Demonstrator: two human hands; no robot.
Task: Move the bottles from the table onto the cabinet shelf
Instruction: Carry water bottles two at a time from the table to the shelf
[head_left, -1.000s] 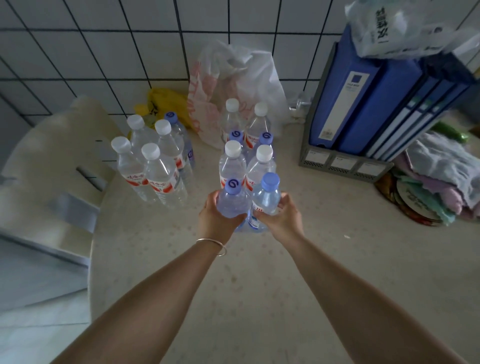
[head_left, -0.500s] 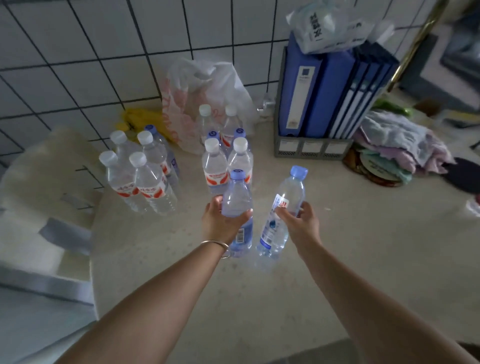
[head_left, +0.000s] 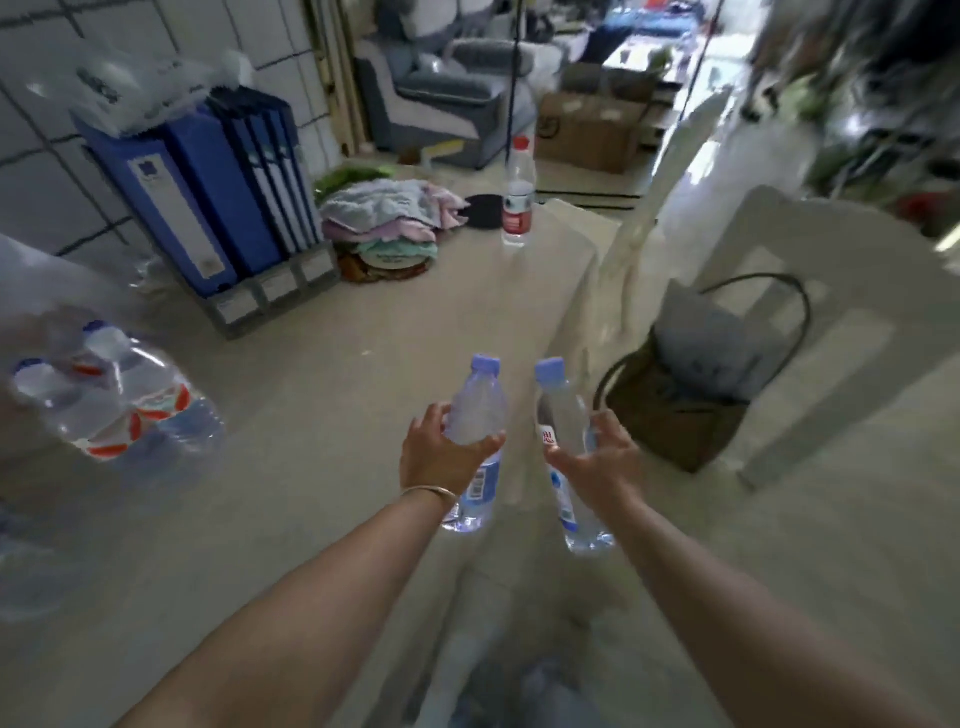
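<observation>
**Two blue-capped bottles in hand, off the counter**

I see the counter (head_left: 322, 415) with blue binders (head_left: 208, 197) at its far-left edge, a blurred pack of water bottles (head_left: 119, 400) at the left edge. My left hand (head_left: 439, 457) grips one blue-capped bottle (head_left: 475, 415); my right hand (head_left: 592, 462) grips the other bottle (head_left: 563, 415), fingers wrapped round, both held past the counter's near-right edge.

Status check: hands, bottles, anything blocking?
Left hand grips one blue-capped bottle. Right hand grips another. Both lifted. Chair with bag ahead-right.
</observation>
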